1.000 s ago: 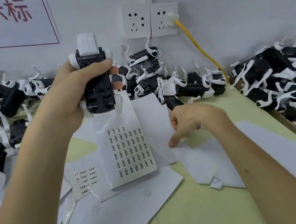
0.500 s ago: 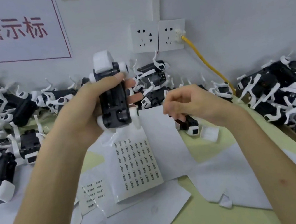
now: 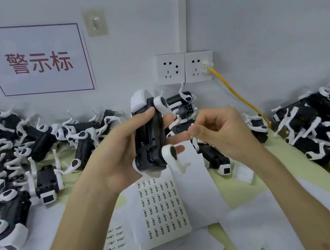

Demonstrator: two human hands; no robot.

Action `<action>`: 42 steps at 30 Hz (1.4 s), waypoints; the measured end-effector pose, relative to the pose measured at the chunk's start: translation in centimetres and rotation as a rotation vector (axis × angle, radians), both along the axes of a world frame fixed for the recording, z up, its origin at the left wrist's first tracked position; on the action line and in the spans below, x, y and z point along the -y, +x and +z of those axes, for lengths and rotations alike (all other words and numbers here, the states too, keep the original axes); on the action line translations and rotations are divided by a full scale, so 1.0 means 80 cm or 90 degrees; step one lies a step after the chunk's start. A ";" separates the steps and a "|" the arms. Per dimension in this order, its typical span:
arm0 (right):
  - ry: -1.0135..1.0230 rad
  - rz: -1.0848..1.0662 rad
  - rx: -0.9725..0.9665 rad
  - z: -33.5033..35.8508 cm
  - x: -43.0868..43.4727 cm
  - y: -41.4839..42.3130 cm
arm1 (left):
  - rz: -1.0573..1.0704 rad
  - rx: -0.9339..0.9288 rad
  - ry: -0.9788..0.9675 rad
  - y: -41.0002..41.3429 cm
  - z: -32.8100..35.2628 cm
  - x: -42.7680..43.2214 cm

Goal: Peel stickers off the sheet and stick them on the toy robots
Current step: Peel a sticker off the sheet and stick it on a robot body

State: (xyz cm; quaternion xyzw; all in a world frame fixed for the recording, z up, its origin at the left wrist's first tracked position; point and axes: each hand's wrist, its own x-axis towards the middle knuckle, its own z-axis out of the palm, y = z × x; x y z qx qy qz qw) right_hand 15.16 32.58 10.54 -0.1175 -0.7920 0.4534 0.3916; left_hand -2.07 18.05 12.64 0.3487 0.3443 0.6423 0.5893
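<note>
My left hand (image 3: 118,151) grips a black and white toy robot (image 3: 150,135) upright above the table, its dark underside turned to the right. My right hand (image 3: 219,131) is raised right beside it, thumb and forefinger pinched together at the robot's side; a sticker between them is too small to make out. The sticker sheet (image 3: 162,207) with rows of small printed labels lies flat on the table just below the robot.
Heaps of black and white toy robots lie along the wall at the left (image 3: 10,162) and at the right (image 3: 328,127). Loose white backing papers (image 3: 259,222) cover the green table (image 3: 274,163). A yellow cable (image 3: 240,100) runs down from the wall socket (image 3: 200,66).
My right hand lifted off the sheet and came up to the robot's side with fingers pinched. My left hand turned the robot and brought it lower in view.
</note>
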 end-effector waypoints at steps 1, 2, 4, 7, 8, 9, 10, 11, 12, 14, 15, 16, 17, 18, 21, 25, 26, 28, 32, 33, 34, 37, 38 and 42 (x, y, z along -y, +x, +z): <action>0.006 -0.009 0.002 0.000 -0.001 0.000 | 0.003 -0.001 0.004 -0.001 0.000 0.001; 0.014 -0.018 0.005 0.000 -0.002 0.000 | 0.007 -0.003 0.006 -0.001 0.001 0.001; 0.025 -0.025 0.010 0.000 -0.003 0.001 | 0.018 -0.005 0.004 -0.001 0.001 0.001; 0.024 -0.014 0.020 0.001 -0.003 0.003 | 0.019 -0.001 0.008 -0.001 0.000 0.001; 0.020 -0.007 0.024 0.001 -0.002 0.003 | 0.016 0.004 0.009 0.000 0.000 0.000; 0.013 0.002 0.024 0.003 -0.001 0.004 | 0.016 0.010 0.011 0.000 0.000 0.000; 0.004 0.013 0.019 0.004 0.000 0.004 | 0.020 0.014 0.013 0.001 0.001 -0.001; -0.006 0.024 0.011 0.005 0.002 0.004 | 0.028 0.015 0.016 0.002 0.001 -0.001; -0.013 0.031 0.002 0.006 0.003 0.004 | 0.040 0.010 0.020 0.003 0.002 -0.001; -0.024 0.037 -0.008 0.006 0.004 0.004 | 0.073 -0.002 0.032 0.006 0.003 0.000; -0.035 0.036 -0.012 0.007 0.005 0.003 | 0.093 -0.004 0.036 0.007 0.003 0.001; -0.054 0.034 -0.019 0.006 0.005 0.002 | 0.110 -0.007 0.042 0.009 0.003 0.002; -0.084 0.034 -0.026 0.006 0.005 0.001 | 0.125 -0.014 0.050 0.010 0.003 0.002; -0.120 0.039 -0.029 0.005 0.005 -0.001 | 0.139 -0.023 0.061 0.012 0.004 0.003; -0.189 0.062 -0.020 0.006 0.009 -0.007 | 0.171 -0.048 0.087 0.014 0.006 0.003; -0.230 0.065 -0.022 0.005 0.014 -0.011 | 0.191 -0.083 0.107 0.014 0.006 0.003; -0.231 0.059 -0.022 0.004 0.015 -0.012 | 0.198 -0.092 0.110 0.015 0.006 0.003; -0.235 0.040 -0.027 0.005 0.018 -0.013 | 0.211 -0.107 0.113 0.015 0.005 0.002; -0.270 0.021 -0.034 0.007 0.022 -0.015 | 0.219 -0.115 0.116 0.017 0.003 -0.001; -0.275 0.020 -0.037 0.008 0.024 -0.015 | 0.220 -0.116 0.116 0.017 0.003 -0.001; -0.270 0.013 -0.041 0.008 0.025 -0.015 | 0.222 -0.118 0.116 0.017 0.003 -0.002; -0.207 -0.049 -0.079 0.009 0.030 -0.018 | 0.232 -0.120 0.111 0.018 0.001 -0.004; -0.193 -0.058 -0.106 0.010 0.031 -0.019 | 0.241 -0.114 0.109 0.018 0.001 -0.004; -0.210 0.039 -0.181 0.020 0.039 -0.015 | 0.260 -0.027 0.109 0.016 0.002 -0.006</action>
